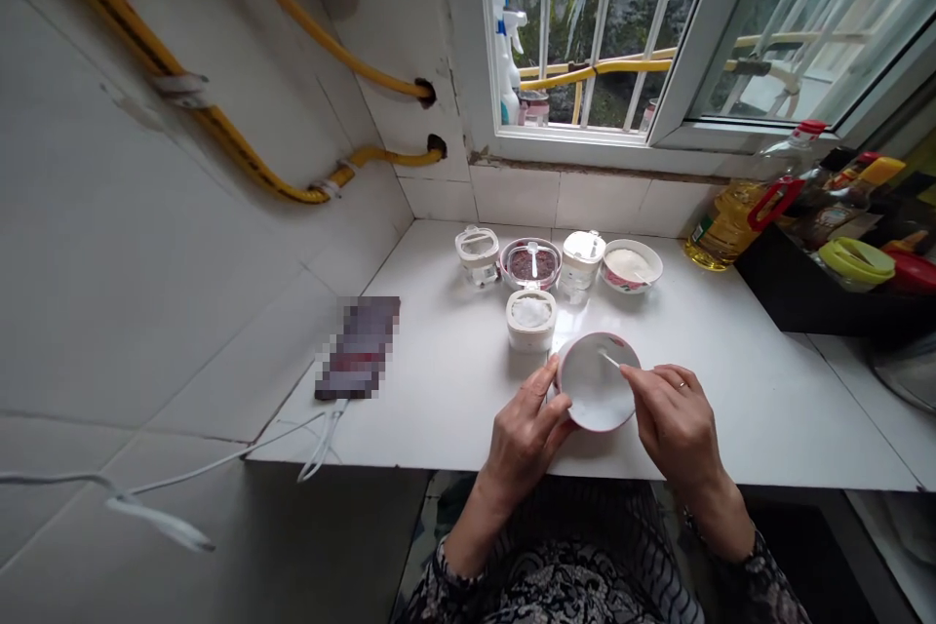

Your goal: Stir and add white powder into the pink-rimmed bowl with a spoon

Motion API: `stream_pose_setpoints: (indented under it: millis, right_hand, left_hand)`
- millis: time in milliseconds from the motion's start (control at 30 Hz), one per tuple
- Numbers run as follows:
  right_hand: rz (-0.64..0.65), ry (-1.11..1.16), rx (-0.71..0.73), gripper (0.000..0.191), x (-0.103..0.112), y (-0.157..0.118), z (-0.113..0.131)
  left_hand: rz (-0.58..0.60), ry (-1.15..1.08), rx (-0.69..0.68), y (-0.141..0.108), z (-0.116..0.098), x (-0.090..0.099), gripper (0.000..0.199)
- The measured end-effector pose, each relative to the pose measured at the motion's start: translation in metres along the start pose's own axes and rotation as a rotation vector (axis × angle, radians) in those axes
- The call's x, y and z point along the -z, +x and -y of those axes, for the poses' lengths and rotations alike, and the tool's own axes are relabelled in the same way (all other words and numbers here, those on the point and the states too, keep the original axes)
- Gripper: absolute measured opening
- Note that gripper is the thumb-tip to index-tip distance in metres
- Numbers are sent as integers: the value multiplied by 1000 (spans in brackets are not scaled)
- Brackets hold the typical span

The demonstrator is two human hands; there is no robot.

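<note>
A white bowl (598, 395) with a reddish rim is tipped toward me near the counter's front edge. My left hand (525, 429) grips its left side, thumb over the rim. Between the fingertips of my right hand (677, 419) is a small white spoon (609, 359), its tip inside the bowl. What lies in the bowl is too pale to make out. Just behind stands a square white container (531, 320) with white contents. Farther back are a clear-lidded container (478, 255), a dish of dark red stuff (521, 265) with a white spoon on it, another lidded container (582, 263) and a flowered bowl of white powder (630, 265).
A blurred dark phone-like slab (358, 348) with a white cable (322, 444) lies left on the white counter (439, 390). At the right stand an oil bottle (721, 224) and a black box (797, 288) of condiments. Yellow pipes (249, 161) run along the left wall.
</note>
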State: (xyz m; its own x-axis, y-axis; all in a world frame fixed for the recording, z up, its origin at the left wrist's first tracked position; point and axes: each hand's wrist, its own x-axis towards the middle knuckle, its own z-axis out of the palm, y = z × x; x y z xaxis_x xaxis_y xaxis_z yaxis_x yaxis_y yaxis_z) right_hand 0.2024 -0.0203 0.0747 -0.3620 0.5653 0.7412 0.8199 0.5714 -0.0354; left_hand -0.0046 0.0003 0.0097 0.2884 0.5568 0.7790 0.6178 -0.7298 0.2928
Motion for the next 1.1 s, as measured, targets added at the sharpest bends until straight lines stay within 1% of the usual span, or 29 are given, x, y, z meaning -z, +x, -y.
stream_pose_setpoints:
  millis: [67, 167, 267, 367, 467, 533, 600, 667, 767, 867, 933, 1000, 1100]
  right_hand:
    - [20, -24, 7, 36, 0, -1, 2]
    - [94, 52, -27, 31, 5, -6, 10]
    - [68, 81, -49, 36, 8, -9, 13]
    - [3, 28, -37, 37, 0, -6, 8]
    - [47, 49, 6, 32, -6, -5, 6]
    - [93, 97, 19, 30, -5, -7, 9]
    - [109, 145, 5, 28, 0, -11, 13]
    - [78, 164, -49, 28, 5, -16, 12]
    - [18, 146, -191, 25, 9, -23, 6]
    - [19, 218, -411, 18, 7, -29, 5]
    - [43, 359, -599, 16, 4, -31, 10]
    - [66, 547, -809, 16, 0, -32, 19]
    - [47, 831, -1103, 19, -9, -29, 29]
  left_hand:
    - [2, 9, -4, 0, 0, 0, 7]
    - [5, 8, -5, -1, 0, 0, 8]
    - [-1, 4, -10, 0, 1, -1, 9]
    - [-15, 1, -14, 0, 0, -1, 9]
    - [-21, -7, -15, 1, 0, -1, 10]
    - [-20, -9, -18, 1, 0, -1, 11]
    - [-21, -7, -22, 1, 0, 0, 10]
    - [-22, -4, -25, 0, 1, 0, 9]
    - [-19, 4, -32, 0, 1, 0, 6]
    - [-16, 24, -59, 0, 0, 0, 6]
    - [-17, 37, -78, 0, 0, 0, 5]
    - [-17, 45, -86, -1, -1, 1, 4]
    - [-12, 53, -83, -2, -1, 1, 4]
